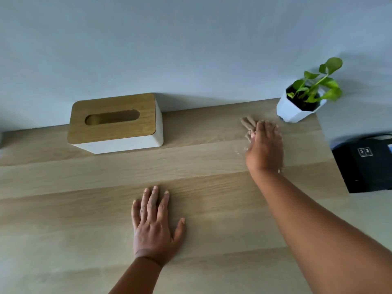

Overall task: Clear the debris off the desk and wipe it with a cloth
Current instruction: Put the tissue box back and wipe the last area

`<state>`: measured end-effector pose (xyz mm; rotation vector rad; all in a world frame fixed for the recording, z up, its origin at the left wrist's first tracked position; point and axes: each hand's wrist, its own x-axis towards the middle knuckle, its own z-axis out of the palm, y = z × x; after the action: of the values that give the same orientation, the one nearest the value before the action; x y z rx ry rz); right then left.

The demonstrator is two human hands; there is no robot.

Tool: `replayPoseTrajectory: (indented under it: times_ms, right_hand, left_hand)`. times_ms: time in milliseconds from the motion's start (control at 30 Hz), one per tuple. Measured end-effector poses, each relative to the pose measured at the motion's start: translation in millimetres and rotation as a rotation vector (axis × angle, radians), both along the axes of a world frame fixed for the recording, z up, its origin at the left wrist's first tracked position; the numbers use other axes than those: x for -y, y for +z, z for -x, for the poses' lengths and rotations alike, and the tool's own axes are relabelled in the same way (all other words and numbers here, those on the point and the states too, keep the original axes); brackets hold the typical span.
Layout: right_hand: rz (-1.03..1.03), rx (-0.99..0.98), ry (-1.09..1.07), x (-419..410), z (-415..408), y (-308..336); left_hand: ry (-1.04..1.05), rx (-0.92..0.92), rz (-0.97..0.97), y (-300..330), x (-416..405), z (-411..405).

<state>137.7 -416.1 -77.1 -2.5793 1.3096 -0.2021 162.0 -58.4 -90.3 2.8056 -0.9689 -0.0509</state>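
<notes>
My left hand (pixel 153 223) lies flat on the light wooden desk (pixel 84 209), palm down with its fingers spread. My right hand (pixel 265 147) reaches to the far right part of the desk, blurred. Its straight fingers lie over a small heap of tan, stick-like debris (pixel 247 122). A few tiny clear scraps (pixel 239 152) lie beside that hand. No cloth is in view.
A white tissue box with a wooden lid (pixel 115 122) stands at the back left against the wall. A white faceted pot with a green plant (pixel 301 107) sits at the back right corner. A black bin or bag (pixel 367 164) is past the desk's right edge.
</notes>
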Motion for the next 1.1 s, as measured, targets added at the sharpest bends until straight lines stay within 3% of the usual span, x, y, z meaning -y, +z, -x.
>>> replayPoseTrajectory:
  times_ms: [100,200,300,433,500,567,700,767,900,1100]
  right_hand:
    - [-0.057,-0.009,-0.13,1,-52,7]
    - [-0.08,-0.014,-0.094,-13,-88,7]
    - [-0.087,0.011,0.226,-45,-79,6]
    - [-0.02,0.033,0.759,-64,2,2]
    - [0.024,0.025,0.887,-44,34,0]
    - [0.042,0.015,0.839,-22,41,0]
    - [0.0,-0.006,0.295,-19,-18,1]
    - [-0.018,-0.028,0.166,-37,-56,3]
    - [-0.024,-0.044,0.444,-95,-82,3]
    - [-0.021,0.005,0.748,-137,11,-2]
  left_hand:
    - [-0.01,0.004,0.012,0,0,0]
    - [-0.002,-0.007,-0.004,0,1,-1]
    - [-0.003,-0.009,-0.012,-1,-1,0]
    - [-0.009,-0.006,0.009,-4,-2,-1]
    - [-0.01,-0.004,0.005,-4,-2,-2]
    - [-0.015,-0.006,0.014,-6,-2,-2]
    - [-0.01,-0.004,0.015,-9,-2,-1]
    - [-0.007,-0.008,0.01,-9,-1,-1]
    - [-0.005,-0.014,-0.011,-9,-1,-2]
    - [0.008,-0.017,-0.02,-6,-1,-3]
